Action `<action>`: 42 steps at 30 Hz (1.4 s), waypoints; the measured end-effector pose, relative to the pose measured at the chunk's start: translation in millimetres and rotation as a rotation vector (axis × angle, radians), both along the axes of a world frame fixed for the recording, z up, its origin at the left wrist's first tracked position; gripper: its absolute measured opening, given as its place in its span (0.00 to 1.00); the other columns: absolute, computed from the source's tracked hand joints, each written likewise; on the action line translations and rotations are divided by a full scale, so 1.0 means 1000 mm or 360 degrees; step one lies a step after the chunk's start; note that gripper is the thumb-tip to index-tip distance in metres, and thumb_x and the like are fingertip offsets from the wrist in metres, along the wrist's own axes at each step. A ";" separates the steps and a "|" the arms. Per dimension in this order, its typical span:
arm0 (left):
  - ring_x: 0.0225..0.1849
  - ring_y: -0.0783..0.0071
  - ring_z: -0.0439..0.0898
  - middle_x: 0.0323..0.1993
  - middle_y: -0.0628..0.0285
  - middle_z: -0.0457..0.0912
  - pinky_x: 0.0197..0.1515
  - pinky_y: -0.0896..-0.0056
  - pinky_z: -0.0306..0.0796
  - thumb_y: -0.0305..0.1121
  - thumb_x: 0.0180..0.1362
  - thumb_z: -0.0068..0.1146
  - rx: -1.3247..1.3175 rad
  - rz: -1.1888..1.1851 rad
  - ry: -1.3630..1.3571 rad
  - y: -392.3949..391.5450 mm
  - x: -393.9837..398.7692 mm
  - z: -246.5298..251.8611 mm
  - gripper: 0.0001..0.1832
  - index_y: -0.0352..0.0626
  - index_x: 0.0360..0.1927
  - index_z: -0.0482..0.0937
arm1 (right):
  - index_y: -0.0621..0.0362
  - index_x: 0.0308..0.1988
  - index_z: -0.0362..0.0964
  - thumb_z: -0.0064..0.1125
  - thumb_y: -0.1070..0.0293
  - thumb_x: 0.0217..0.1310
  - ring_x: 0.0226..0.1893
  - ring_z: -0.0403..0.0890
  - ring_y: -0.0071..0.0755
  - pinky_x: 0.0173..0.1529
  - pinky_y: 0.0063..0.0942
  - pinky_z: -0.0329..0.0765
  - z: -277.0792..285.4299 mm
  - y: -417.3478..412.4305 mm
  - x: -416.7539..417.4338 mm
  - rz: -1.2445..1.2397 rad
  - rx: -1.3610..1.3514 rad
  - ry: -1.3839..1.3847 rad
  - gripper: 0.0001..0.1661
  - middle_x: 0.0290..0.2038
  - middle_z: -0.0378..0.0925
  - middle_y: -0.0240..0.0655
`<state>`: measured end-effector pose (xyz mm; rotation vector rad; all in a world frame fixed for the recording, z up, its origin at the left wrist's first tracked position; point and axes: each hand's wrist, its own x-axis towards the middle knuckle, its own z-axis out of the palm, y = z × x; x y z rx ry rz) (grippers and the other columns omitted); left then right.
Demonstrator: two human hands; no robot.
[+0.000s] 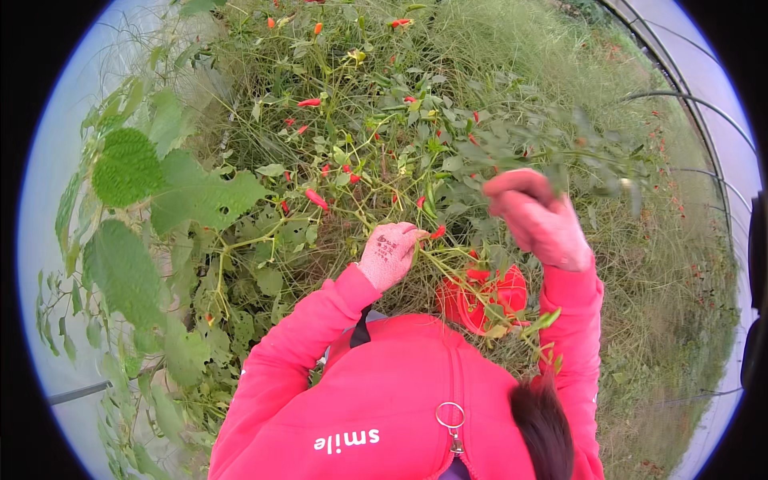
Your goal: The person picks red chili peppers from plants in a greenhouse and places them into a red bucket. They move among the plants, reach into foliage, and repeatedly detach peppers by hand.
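My left hand (pixel 390 255), in a pink work glove, is closed on green chili pepper stems (pixel 444 264) in front of my chest. A small red chili (pixel 438 231) sticks out just beyond its fingertips. The stems run down to the right, past a red plastic bucket (pixel 474 300) and towards my right sleeve. My right hand (pixel 534 219), also gloved in pink, is raised to the right with curled fingers and is motion-blurred. A blurred leafy branch (pixel 570 147) lies against its upper side; whether the fingers grip it cannot be told.
Chili plants with red chilies (pixel 316 199) and green pods stand ahead among tall grass (pixel 528 42). Broad-leaved plants (pixel 126 168) crowd the left side. Curved hoops (pixel 690 96) and plastic sheeting line the right edge. A grey bar (pixel 78 393) crosses at lower left.
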<state>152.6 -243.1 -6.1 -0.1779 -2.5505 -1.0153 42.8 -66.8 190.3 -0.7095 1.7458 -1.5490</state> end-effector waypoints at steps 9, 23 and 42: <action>0.40 0.54 0.74 0.37 0.56 0.76 0.44 0.57 0.67 0.26 0.43 0.54 0.0221 -0.0123 0.0220 -0.015 -0.003 -0.010 0.17 0.43 0.41 0.75 | 0.59 0.44 0.70 0.62 0.58 0.49 0.34 0.74 0.19 0.38 0.21 0.70 -0.094 -0.050 -0.013 0.0715 0.0771 0.0487 0.24 0.32 0.75 0.30; 0.49 0.73 0.70 0.56 0.55 0.66 0.49 0.71 0.65 0.32 0.49 0.59 0.1816 -0.0393 -0.0740 -0.052 0.018 0.016 0.11 0.39 0.36 0.79 | 0.52 0.36 0.70 0.56 0.53 0.56 0.20 0.61 0.14 0.23 0.16 0.56 -0.118 -0.067 -0.009 0.0341 0.0388 -0.0598 0.15 0.21 0.64 0.21; 0.49 0.67 0.72 0.50 0.57 0.71 0.52 0.65 0.66 0.29 0.48 0.61 0.1178 -0.0283 -0.0294 -0.059 0.033 0.040 0.10 0.42 0.36 0.79 | 0.61 0.42 0.67 0.53 0.55 0.57 0.16 0.64 0.18 0.18 0.17 0.58 -0.100 -0.026 -0.010 -0.0250 -0.0347 -0.0798 0.21 0.21 0.67 0.28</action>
